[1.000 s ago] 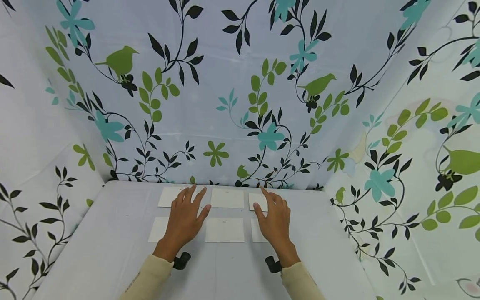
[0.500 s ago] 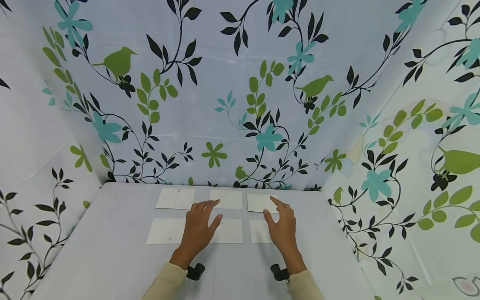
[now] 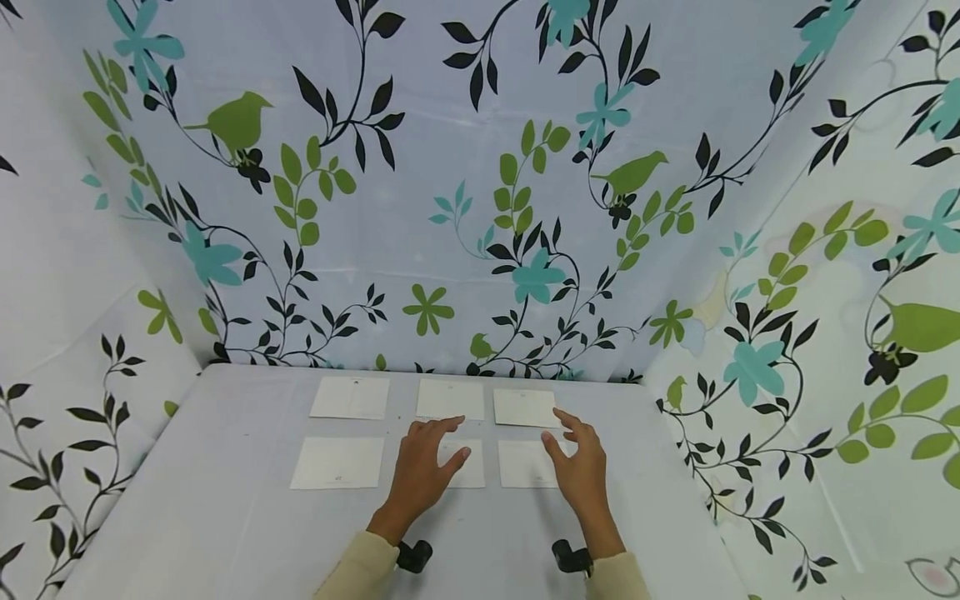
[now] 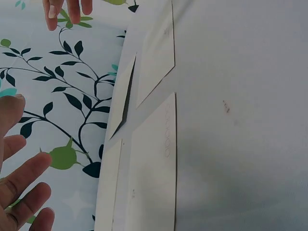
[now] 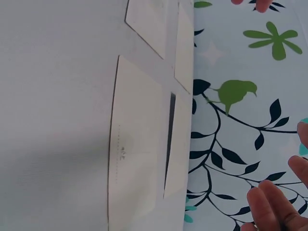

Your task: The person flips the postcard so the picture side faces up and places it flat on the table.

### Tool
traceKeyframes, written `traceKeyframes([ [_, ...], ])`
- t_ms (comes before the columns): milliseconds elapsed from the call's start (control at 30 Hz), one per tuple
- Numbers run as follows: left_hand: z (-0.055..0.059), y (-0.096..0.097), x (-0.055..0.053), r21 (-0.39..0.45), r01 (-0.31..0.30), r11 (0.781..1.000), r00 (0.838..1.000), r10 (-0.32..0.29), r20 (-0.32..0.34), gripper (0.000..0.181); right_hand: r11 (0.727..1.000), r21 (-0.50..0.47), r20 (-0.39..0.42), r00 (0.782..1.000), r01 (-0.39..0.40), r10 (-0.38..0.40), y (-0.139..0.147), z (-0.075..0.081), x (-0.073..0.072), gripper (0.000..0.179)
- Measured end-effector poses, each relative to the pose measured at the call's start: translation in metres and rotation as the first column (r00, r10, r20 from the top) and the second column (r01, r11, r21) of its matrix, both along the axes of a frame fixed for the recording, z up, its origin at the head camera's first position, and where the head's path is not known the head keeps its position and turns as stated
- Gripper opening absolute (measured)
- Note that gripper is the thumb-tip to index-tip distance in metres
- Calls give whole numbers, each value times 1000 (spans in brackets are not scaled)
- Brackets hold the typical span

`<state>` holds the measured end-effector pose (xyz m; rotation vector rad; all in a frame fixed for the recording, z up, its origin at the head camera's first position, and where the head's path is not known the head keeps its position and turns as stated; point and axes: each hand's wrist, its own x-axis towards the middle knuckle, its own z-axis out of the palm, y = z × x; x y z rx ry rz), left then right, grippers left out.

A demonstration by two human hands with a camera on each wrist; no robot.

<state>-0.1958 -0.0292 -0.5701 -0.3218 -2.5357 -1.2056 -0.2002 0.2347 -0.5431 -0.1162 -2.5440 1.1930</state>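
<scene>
Flat white cards lie on the table in two rows of three. My left hand hovers with loosely bent fingers over the front middle card, partly covering it in the head view. Beside the front right card, my right hand hangs in the air, thumb and fingers apart. Neither hand holds anything. In the right wrist view, the front right card bears small faint writing. A dark gap shows under the near edge of the back right card, which looks slightly raised.
The front left card, back left card and back middle card lie apart from both hands. A pale table bears them all. Patterned cloth rises behind the table's far edge and at its sides.
Both hands have drawn back toward the body and moved to the right, the left hand farther. The left cards came out from behind the left hand. The cards appear to stay in place.
</scene>
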Motion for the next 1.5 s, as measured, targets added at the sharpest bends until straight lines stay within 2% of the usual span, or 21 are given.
traceKeyframes([
  [267, -14, 18, -8, 50, 2, 999, 997, -6, 76, 50, 998, -62, 39, 999, 25, -23, 17, -16, 0, 45],
  [533, -25, 34, -13, 64, 7, 998, 993, -14, 121, 52, 996, -68, 117, 992, 54, -46, 32, -30, -1, 43],
  [900, -46, 52, -21, 24, -6, 1000, 995, 4, 102, 54, 994, -50, 220, 972, 96, -83, 46, -49, -2, 40],
  [1167, -48, 63, -22, -5, -22, 1000, 994, 23, 109, 51, 993, -45, 254, 963, 108, -93, 53, -61, -2, 41],
  [1300, -50, 68, -23, -24, -25, 999, 995, 28, 95, 50, 994, -24, 237, 966, 110, -101, 56, -68, -3, 39],
  [1500, -57, 74, -25, -76, -20, 997, 999, 23, 35, 53, 994, 16, 189, 976, 108, -109, 54, -76, -6, 38],
])
